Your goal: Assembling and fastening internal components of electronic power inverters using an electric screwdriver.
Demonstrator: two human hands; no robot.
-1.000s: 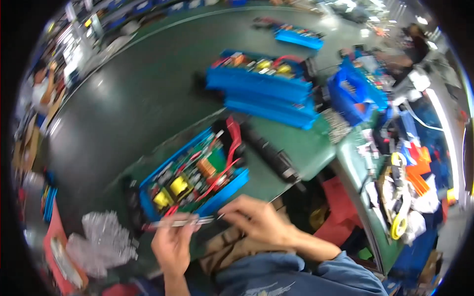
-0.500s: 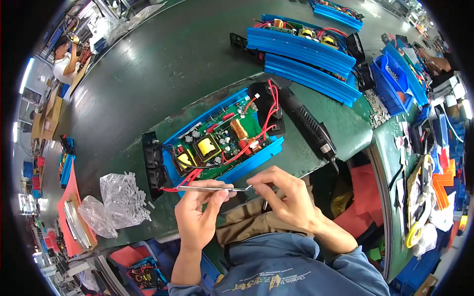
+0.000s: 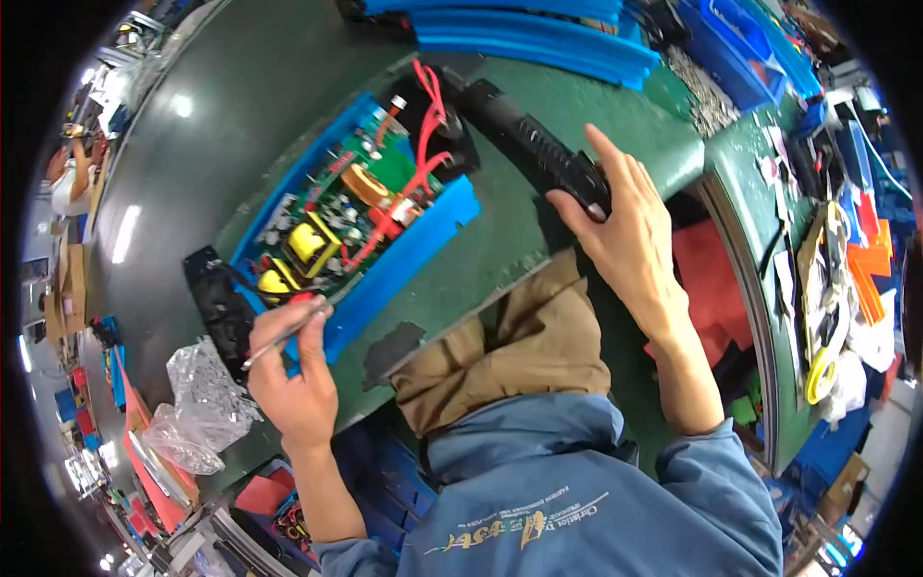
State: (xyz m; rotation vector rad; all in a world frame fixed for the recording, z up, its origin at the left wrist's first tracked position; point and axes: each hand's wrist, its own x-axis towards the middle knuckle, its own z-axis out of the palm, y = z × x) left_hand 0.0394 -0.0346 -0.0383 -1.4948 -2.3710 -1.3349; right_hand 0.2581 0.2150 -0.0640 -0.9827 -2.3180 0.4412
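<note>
My left hand [image 3: 296, 375] pinches a slim silver metal tool [image 3: 271, 348], likely tweezers, between thumb and fingers at the near left corner of an opened blue metal housing [image 3: 409, 260]. Inside that housing lies a green circuit board [image 3: 392, 171] with yellow transformers, a copper coil and red wires. Black end panels [image 3: 219, 306] sit at its ends. My right hand [image 3: 635, 240] is open over the near end of a black electric screwdriver [image 3: 538, 142]. Its fingers are stretched out, and the thumb lies by the tool's tip end; whether it touches cannot be told.
More blue housings [image 3: 538, 43] stand at the far side, beside a blue bin [image 3: 735, 58] and loose small metal parts [image 3: 702, 91]. A clear plastic bag [image 3: 202, 394] lies at the left. The table edge runs before my lap; yellow tape [image 3: 820, 375] hangs at right.
My hands have parted: the left moved left with the silver tool, the right went up and right to the screwdriver. The view has shifted, so the housing appears farther left.
</note>
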